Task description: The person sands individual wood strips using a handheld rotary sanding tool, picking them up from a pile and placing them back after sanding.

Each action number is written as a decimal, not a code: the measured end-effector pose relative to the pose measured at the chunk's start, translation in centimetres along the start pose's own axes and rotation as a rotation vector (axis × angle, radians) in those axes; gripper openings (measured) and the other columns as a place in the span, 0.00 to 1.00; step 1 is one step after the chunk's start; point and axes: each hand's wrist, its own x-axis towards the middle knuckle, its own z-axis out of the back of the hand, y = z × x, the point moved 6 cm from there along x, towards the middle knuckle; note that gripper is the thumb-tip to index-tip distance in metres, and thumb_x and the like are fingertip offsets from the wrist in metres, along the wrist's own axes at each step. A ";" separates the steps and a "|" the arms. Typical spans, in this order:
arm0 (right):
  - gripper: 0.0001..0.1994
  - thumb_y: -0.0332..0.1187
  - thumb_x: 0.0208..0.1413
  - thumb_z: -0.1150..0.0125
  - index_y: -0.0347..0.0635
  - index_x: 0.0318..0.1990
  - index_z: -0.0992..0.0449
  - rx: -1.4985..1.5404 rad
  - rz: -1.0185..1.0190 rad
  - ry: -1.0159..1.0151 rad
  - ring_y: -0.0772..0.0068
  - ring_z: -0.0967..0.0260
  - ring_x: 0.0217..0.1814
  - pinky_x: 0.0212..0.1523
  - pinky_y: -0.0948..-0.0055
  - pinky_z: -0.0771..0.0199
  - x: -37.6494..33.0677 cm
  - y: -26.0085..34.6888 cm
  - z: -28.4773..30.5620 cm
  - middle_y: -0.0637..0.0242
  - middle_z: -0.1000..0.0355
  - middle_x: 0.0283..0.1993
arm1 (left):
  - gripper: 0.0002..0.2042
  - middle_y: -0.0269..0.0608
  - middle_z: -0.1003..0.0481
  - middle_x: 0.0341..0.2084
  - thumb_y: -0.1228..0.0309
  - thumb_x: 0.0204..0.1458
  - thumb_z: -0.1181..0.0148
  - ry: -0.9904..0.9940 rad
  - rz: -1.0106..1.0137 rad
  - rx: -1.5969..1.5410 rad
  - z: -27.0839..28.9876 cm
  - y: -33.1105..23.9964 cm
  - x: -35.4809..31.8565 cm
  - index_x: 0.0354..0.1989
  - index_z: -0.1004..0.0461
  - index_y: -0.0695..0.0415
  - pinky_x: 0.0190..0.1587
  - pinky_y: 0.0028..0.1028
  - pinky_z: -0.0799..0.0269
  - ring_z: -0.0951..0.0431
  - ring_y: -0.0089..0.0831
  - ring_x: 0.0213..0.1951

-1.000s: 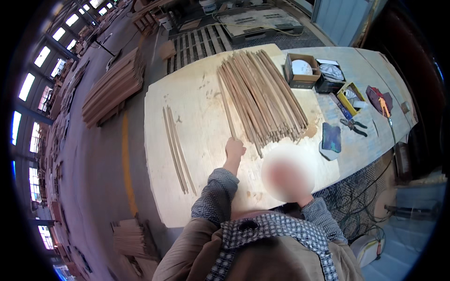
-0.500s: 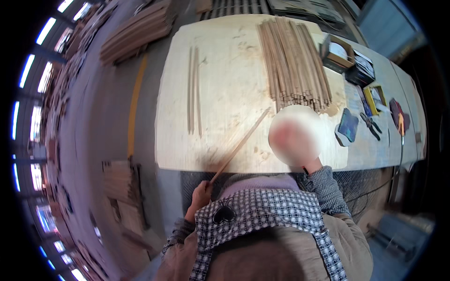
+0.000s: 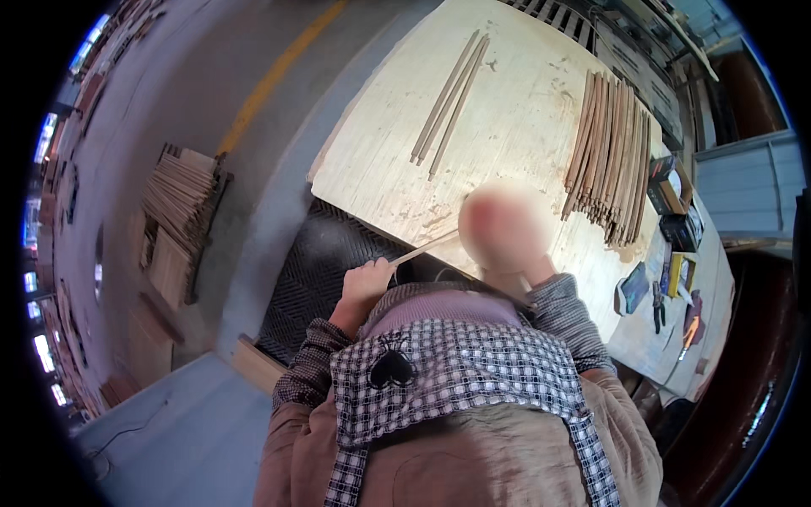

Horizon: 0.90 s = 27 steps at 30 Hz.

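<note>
Wood strip [image 3: 425,247] now pulled off the bench [image 3: 524,127] toward us, left hand [image 3: 365,283] fingers pinching its end; right hand's fingers, can't tell.

A broad, pale plywood worktable [image 3: 524,110] is carrying the work. Three thin, light wooden strips [image 3: 448,106] are lying together near its far left part, and a large bundle of long brown wooden slats [image 3: 610,156] is lying to their right. Small boxes [image 3: 672,182] and red-handled pliers [image 3: 657,306] are resting along its right end.
</note>
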 end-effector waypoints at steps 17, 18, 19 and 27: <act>0.29 0.49 0.46 0.41 0.51 0.56 0.36 -0.172 -0.281 -0.244 0.46 0.33 0.44 0.43 0.57 0.29 2.6 -8.4 0.9 0.49 0.32 0.45 | 0.11 0.42 0.29 0.22 0.59 0.52 0.47 -0.092 0.018 -0.085 0.9 1.1 1.5 0.29 0.31 0.55 0.29 0.39 0.29 0.25 0.42 0.27; 0.33 0.52 0.46 0.40 0.52 0.60 0.37 -0.190 -0.297 -0.288 0.48 0.31 0.42 0.42 0.58 0.28 3.0 -8.7 1.3 0.46 0.33 0.45 | 0.11 0.42 0.29 0.22 0.60 0.52 0.48 -0.107 0.017 -0.085 0.9 1.0 1.6 0.28 0.31 0.55 0.29 0.39 0.29 0.25 0.41 0.27; 0.28 0.48 0.47 0.45 0.55 0.58 0.36 -0.128 -0.332 -0.188 0.43 0.34 0.47 0.47 0.55 0.30 3.2 -9.2 0.8 0.55 0.32 0.46 | 0.11 0.41 0.29 0.22 0.60 0.53 0.48 -0.121 0.016 -0.085 1.0 1.0 1.7 0.27 0.32 0.55 0.30 0.38 0.29 0.25 0.40 0.28; 0.27 0.38 0.42 0.41 0.53 0.54 0.35 -0.054 0.203 -0.225 0.45 0.32 0.44 0.45 0.56 0.29 2.8 -5.1 -5.4 0.54 0.31 0.43 | 0.14 0.42 0.29 0.18 0.57 0.56 0.52 -0.007 -0.045 -0.066 -0.5 1.2 1.9 0.26 0.32 0.54 0.22 0.38 0.30 0.25 0.40 0.22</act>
